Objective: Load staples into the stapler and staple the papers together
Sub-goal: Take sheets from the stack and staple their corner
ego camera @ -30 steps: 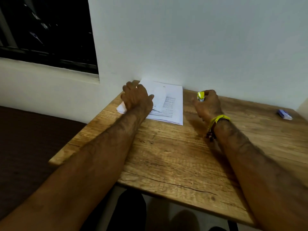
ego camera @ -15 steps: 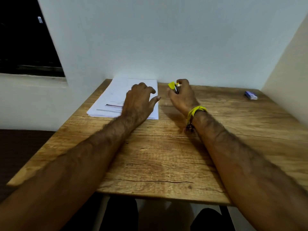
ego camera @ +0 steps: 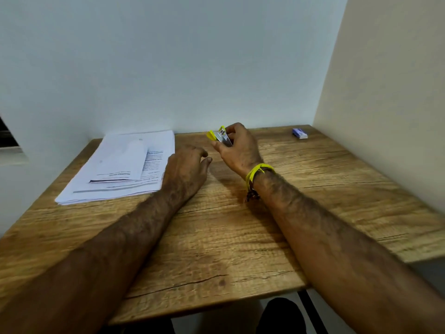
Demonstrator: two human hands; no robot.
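A small yellow stapler [ego camera: 218, 136] is held up off the table in my right hand [ego camera: 237, 148], near the back wall; its yellow top is hinged apart from the metal body. My left hand [ego camera: 185, 168] rests palm down on the wooden table [ego camera: 240, 237], just right of the paper stack, fingers loosely spread and holding nothing. The stack of white printed papers [ego camera: 120, 167] lies at the table's back left, with a smaller folded sheet on top. A small blue and white staple box [ego camera: 300, 133] lies at the back right corner.
White walls close the table at the back and on the right. A dark window edge [ego camera: 4, 138] shows at far left. The table's front edge runs across the bottom, with my dark-clothed knees below it.
My left hand has slid off the papers to the bare wood beside them. My right hand has lifted the stapler, whose top now stands apart. The camera view has shifted right.
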